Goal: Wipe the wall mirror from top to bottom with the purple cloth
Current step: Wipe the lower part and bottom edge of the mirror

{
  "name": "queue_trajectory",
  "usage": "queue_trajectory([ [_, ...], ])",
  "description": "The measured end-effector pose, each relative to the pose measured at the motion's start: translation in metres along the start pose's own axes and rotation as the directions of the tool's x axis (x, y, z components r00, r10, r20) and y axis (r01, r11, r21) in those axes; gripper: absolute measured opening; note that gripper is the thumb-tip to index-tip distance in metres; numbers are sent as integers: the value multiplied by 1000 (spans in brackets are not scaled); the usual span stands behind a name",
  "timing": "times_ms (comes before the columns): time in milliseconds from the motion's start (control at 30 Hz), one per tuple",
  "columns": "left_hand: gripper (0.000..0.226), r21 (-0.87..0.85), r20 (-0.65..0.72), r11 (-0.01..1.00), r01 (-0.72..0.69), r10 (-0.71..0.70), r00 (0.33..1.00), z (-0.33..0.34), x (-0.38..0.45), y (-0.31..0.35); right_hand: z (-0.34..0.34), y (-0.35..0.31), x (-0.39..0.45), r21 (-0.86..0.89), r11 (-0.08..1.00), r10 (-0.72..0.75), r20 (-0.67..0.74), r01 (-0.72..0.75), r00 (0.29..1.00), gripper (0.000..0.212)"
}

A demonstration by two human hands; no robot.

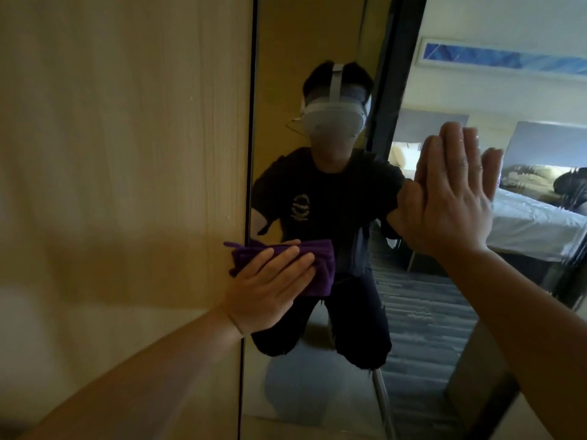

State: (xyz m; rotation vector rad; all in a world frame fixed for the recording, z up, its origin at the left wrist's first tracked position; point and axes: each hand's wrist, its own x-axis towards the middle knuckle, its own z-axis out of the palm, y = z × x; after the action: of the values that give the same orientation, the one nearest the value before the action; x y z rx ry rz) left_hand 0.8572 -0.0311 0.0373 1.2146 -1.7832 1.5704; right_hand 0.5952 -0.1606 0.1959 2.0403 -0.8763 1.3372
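Left hand (270, 281) flat on the cloth (320, 268), pressed against the mirror (317, 198) just beside its left edge. Right hand (451, 198) flat on the glass, higher and further right. Wooden panel (127, 154) left of the mirror.

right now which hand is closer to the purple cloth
Left. The left hand lies flat on the purple cloth, pressing it against the mirror near its left edge. The right hand is open with its palm flat on the glass, up and to the right, apart from the cloth.
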Motion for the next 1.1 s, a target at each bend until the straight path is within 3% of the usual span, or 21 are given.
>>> queue_trajectory([
  [200, 51, -25, 30, 999, 31, -30, 999, -5, 0, 3, -6, -1, 3, -86, 996, 5, 103, 4, 995, 65],
  [300, 46, -102, 79, 992, 71, -63, 995, -19, 12, 3, -25, 1, 2, -16, 1000, -16, 164, 19, 986, 65],
  [400, 43, -150, 85, 985, 80, -68, 994, -39, 39, -8, -48, 13, -1, 21, 998, 56, 139, -60, 989, 66],
  [567, 46, -118, -120, 984, 133, -147, 982, -60, 143, -59, -47, 29, -1, -105, 992, 98, 240, -75, 966, 68],
  [667, 45, -22, -252, 993, 118, -120, 960, -66, 220, -88, -40, 31, -1, -103, 991, 104, 236, -81, 966, 67],
  [767, 44, 17, -294, 998, 63, -56, 954, -69, 284, -101, -35, 37, -2, -105, 993, 83, 220, -61, 972, 66],
  [867, 47, 45, -246, 998, 38, -26, 969, -64, 318, -100, -29, 42, -3, -90, 995, 62, 195, -45, 979, 64],
  [1000, 52, 84, -83, 996, 43, -36, 996, -44, 315, -86, -18, 46, -5, -79, 997, 29, 105, -21, 994, 63],
  [1100, 47, 60, -121, 996, 69, -62, 991, -35, 289, -62, -14, 48, -4, -90, 996, -3, 73, 9, 997, 64],
])
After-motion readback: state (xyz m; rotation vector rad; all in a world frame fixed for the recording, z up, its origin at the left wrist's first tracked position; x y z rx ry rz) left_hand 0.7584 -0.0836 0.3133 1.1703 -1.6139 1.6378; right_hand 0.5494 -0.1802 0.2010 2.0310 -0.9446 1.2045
